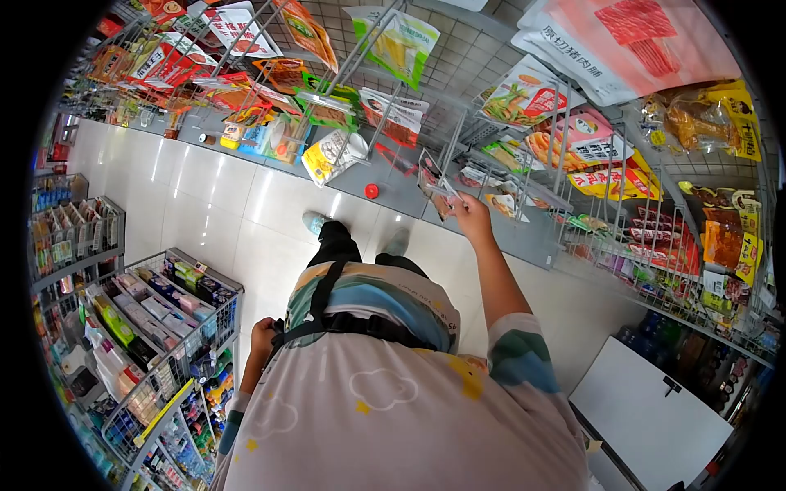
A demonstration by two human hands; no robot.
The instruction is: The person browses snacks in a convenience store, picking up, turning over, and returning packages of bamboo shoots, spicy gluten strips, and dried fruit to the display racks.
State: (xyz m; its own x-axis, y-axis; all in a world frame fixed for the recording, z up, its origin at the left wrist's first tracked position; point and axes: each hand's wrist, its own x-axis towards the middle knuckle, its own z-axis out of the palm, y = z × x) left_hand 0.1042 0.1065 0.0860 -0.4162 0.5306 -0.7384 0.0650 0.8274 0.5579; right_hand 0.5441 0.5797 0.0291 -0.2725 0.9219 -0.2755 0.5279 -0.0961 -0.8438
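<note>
My right hand [472, 218] is reached out toward the snack rack, its fingers pinched on the edge of a small, dark, partly clear snack packet [432, 182]. The packet is beside the rack's wire hooks; whether it still touches a hook I cannot tell. Low at my left side, near my waist, my left hand [264, 335] is closed by something small and black that I cannot make out. A black strap [327, 296] crosses my shirt close to it. Around the right hand hang a white-and-yellow bag [334, 155] and a green-and-white bag [395, 42].
A wire rack of hanging snack bags runs along the front, with a large pink-and-white bag [630, 45] at upper right. A red round item [372, 191] sits on the grey base ledge [270, 157]. Wire basket shelves [233, 315] stand left; a white panel [651, 409] is lower right.
</note>
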